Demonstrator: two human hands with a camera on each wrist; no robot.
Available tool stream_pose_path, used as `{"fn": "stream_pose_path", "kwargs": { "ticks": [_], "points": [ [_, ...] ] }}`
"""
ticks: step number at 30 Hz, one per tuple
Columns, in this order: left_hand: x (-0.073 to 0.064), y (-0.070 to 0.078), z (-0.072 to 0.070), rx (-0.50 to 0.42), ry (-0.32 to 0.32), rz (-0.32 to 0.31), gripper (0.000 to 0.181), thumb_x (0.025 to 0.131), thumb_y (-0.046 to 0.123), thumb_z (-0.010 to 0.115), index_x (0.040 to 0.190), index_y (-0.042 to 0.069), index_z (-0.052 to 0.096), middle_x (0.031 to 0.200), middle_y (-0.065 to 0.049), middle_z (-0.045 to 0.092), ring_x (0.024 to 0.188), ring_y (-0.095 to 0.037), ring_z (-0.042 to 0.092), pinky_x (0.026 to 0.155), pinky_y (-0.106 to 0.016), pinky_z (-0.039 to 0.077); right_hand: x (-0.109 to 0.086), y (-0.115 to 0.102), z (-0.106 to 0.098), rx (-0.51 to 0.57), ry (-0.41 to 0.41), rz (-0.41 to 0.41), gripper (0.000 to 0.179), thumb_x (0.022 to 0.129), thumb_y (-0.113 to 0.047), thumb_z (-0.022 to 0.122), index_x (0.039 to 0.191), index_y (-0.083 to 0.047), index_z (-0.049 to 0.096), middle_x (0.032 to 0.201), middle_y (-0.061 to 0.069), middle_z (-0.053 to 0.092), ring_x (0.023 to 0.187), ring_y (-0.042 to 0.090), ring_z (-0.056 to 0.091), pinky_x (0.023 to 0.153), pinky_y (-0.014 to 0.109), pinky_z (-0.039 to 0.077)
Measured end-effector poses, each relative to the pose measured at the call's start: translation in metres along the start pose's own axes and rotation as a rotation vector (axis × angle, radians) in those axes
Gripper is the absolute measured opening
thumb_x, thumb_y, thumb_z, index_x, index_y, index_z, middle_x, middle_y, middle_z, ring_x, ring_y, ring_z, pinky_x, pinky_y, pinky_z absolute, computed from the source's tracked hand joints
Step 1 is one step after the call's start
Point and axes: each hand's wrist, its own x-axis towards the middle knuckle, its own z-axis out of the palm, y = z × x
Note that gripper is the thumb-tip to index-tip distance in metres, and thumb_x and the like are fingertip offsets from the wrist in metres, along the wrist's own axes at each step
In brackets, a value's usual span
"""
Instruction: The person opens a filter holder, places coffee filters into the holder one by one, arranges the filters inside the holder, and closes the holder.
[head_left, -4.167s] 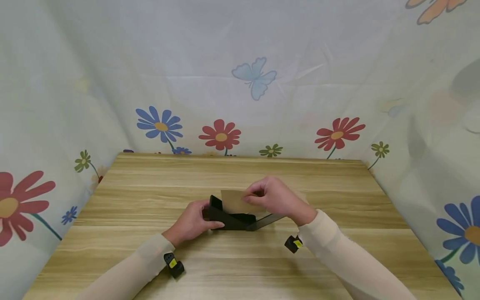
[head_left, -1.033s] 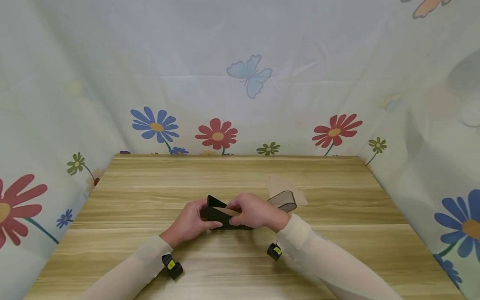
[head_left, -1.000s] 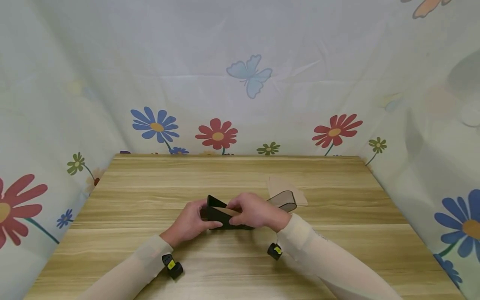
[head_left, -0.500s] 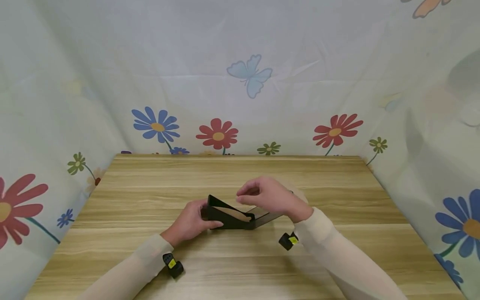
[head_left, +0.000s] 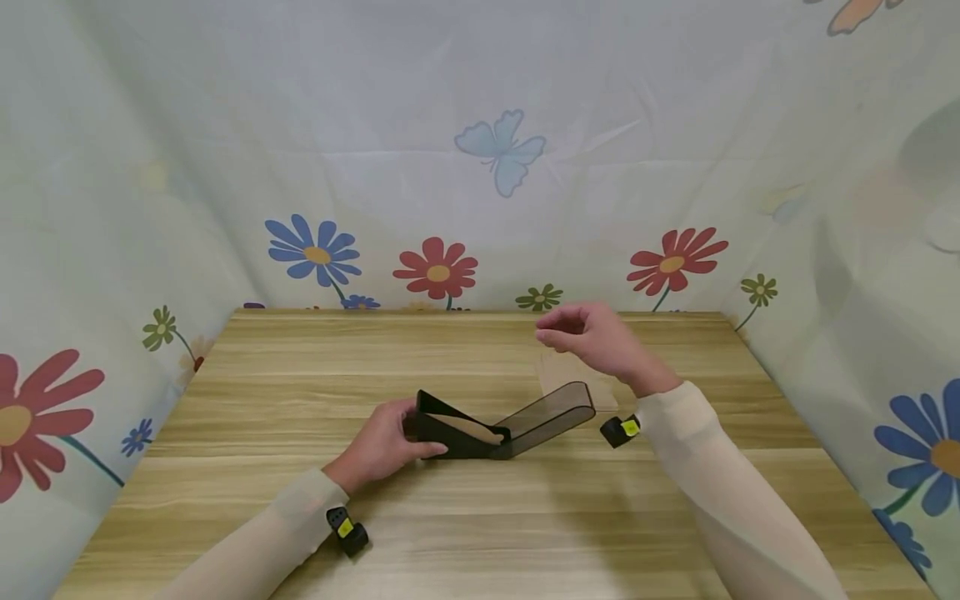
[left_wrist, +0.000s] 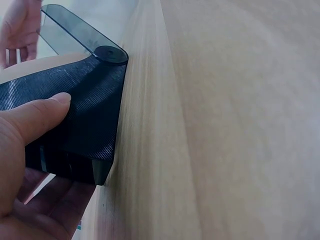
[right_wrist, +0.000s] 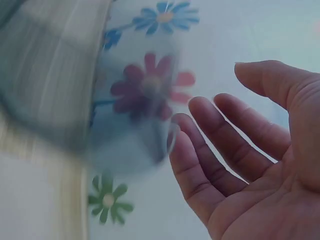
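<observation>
My left hand point(head_left: 381, 442) grips the left end of a black coffee filter box point(head_left: 459, 442), thumb along its near side and fingers behind and beneath. The box rests on the table, and its smoky clear lid point(head_left: 551, 414) is swung out to the right. Inside lies a brown paper filter point(head_left: 463, 427), its upper edge showing along the opening. Beyond the lid, a stack of brown paper filters point(head_left: 561, 373) lies on the table, partly seen through it. Above that stack hovers my right hand point(head_left: 600, 340), empty, fingers loosely bent and thumb apart in the right wrist view point(right_wrist: 250, 150).
The wood-grain table point(head_left: 315, 358) reaches back to a hanging white cloth point(head_left: 360, 100) printed with flowers and a butterfly. Cloth also closes off both sides. A small black camera with a yellow mark is strapped at each wrist.
The right hand has put brown paper down into the box, let go, then risen to the back right above the loose stack. The left hand keeps its hold on the box.
</observation>
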Motion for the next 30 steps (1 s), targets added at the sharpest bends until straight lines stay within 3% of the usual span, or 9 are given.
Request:
{"fn": "stream_pose_path", "kwargs": {
  "ticks": [7,12,22,30],
  "points": [
    [-0.001,0.0,0.0,-0.006,-0.006,-0.014,0.042,0.079,0.037,0.09,0.114,0.022,0.072,0.107,0.008,0.075,0.092,-0.01,0.063,0.081,-0.027,0.052,0.009,0.037,-0.015,-0.128,0.059,0.022,0.03,0.099,-0.028,0.07,0.121,-0.007,0.072,0.115,0.011,0.074,0.103,0.023,0.068,0.09,0.04,0.056],
    [0.0,0.0,0.0,0.001,-0.005,-0.015,0.041,0.079,0.037,0.09,0.113,0.021,0.072,0.106,0.008,0.075,0.091,-0.01,0.063,0.081,-0.027,0.051,0.014,0.067,-0.018,-0.209,0.074,0.007,0.025,0.098,-0.023,0.071,0.117,-0.006,0.074,0.11,0.012,0.075,0.098,0.024,0.069,0.086,0.04,0.057],
    [0.0,0.001,0.0,0.0,-0.004,-0.024,0.043,0.079,0.038,0.09,0.114,0.021,0.072,0.106,0.007,0.075,0.091,-0.01,0.063,0.082,-0.028,0.052,0.017,0.114,-0.018,-0.363,-0.029,0.097,0.025,0.093,-0.016,0.077,0.111,0.001,0.074,0.1,0.011,0.075,0.092,0.022,0.068,0.086,0.044,0.057],
    [-0.001,0.0,0.0,-0.019,-0.01,-0.015,0.043,0.079,0.036,0.089,0.114,0.02,0.072,0.106,0.006,0.075,0.089,-0.01,0.063,0.078,-0.026,0.051,0.025,0.134,-0.009,-0.457,-0.093,0.195,0.041,0.087,-0.022,0.082,0.116,0.003,0.068,0.097,0.01,0.066,0.087,0.023,0.058,0.08,0.037,0.052]
  ]
}}
